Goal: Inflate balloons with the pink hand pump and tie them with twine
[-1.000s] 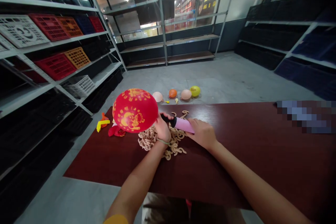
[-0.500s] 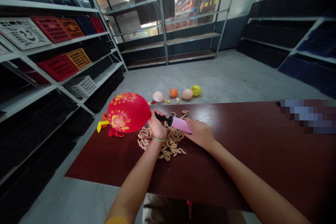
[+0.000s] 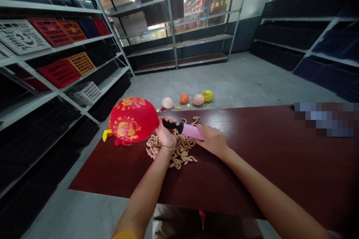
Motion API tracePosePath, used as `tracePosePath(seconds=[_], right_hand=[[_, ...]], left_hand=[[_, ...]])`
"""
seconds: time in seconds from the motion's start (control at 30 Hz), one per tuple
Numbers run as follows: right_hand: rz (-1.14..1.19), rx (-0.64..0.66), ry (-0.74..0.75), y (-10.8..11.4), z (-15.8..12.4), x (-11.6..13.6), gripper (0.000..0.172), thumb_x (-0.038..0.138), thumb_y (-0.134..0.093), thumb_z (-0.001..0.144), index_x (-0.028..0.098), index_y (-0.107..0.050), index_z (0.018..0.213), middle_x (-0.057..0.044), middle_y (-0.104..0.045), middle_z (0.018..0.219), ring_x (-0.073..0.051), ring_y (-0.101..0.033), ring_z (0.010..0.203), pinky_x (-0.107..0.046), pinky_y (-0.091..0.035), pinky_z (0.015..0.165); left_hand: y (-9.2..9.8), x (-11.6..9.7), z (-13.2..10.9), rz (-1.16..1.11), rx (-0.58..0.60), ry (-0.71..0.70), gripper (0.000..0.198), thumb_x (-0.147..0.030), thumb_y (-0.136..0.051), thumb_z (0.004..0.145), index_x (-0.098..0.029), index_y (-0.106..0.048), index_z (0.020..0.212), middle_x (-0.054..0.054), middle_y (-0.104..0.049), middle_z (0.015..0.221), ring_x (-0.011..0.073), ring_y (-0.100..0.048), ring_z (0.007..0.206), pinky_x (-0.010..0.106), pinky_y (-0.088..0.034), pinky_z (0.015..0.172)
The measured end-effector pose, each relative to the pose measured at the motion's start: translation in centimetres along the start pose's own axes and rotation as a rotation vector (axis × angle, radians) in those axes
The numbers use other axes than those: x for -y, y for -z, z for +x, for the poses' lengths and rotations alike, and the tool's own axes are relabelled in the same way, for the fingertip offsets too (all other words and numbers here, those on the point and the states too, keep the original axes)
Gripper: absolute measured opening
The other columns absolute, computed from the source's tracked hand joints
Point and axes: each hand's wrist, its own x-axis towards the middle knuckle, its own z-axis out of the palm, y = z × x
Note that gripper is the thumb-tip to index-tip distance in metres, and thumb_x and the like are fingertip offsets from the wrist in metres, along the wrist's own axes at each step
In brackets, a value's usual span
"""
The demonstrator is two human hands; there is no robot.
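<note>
A red balloon [image 3: 134,119] with yellow printing is inflated at the tip of a hand pump [image 3: 190,131], which has a black end and a pink barrel. My left hand [image 3: 166,134] is closed where the balloon's neck meets the black nozzle end. The neck itself is hidden by my fingers. Around the pink barrel, my right hand [image 3: 212,140] is wrapped. Under the pump and my left wrist lies a heap of beige, curly, worm-like pieces [image 3: 183,149]. Uninflated balloons [image 3: 106,134] in yellow, orange and red peek out behind the red balloon.
The dark red table [image 3: 224,183] has a blurred, pixelated item [image 3: 325,119] on its right. Several small balloons [image 3: 198,99] rest on the floor beyond its far edge. Shelves with crates [image 3: 58,73] stand at left, more racks at the back and right.
The red balloon is slightly larger and reaches a little farther left. Both hands keep their grips on the pump, and the whole view has shifted slightly.
</note>
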Motion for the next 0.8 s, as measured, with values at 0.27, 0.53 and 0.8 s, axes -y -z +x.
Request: tracePosePath(seconds=[0.27, 0.53, 0.8], right_hand=[[-0.006, 0.028, 0.005, 0.1, -0.1, 0.0, 0.049, 0.055, -0.053, 0.090, 0.020, -0.054, 0.125, -0.007, -0.068, 0.098, -0.021, -0.061, 0.083, -0.029, -0.033, 0.069], [-0.069, 0.042, 0.059, -0.4, -0.3, 0.2, 0.051, 0.052, -0.053, 0.090, 0.016, -0.054, 0.125, -0.009, -0.067, 0.100, -0.022, -0.060, 0.084, -0.031, -0.032, 0.068], [-0.093, 0.023, -0.023, -0.3, -0.5, 0.8, 0.047, 0.051, -0.053, 0.090, 0.018, -0.055, 0.123, -0.008, -0.067, 0.097, -0.022, -0.059, 0.081, -0.031, -0.031, 0.068]], left_hand=[[0.0, -1.9, 1.2, 0.002, -0.020, -0.003, 0.028, -0.035, -0.064, 0.086, -0.021, -0.042, 0.075, -0.006, -0.040, 0.065, 0.0082, -0.046, 0.053, 0.024, -0.045, 0.058], [0.4, -3.6, 2.9, 0.030, -0.148, -0.148, 0.033, -0.046, -0.055, 0.091, -0.022, -0.038, 0.075, -0.008, -0.030, 0.059, 0.0070, -0.035, 0.045, 0.020, -0.034, 0.048], [-1.3, 1.0, -0.6, 0.058, -0.105, -0.036, 0.031, -0.041, -0.057, 0.088, -0.023, -0.036, 0.075, -0.009, -0.033, 0.056, 0.0071, -0.037, 0.043, 0.021, -0.034, 0.047]])
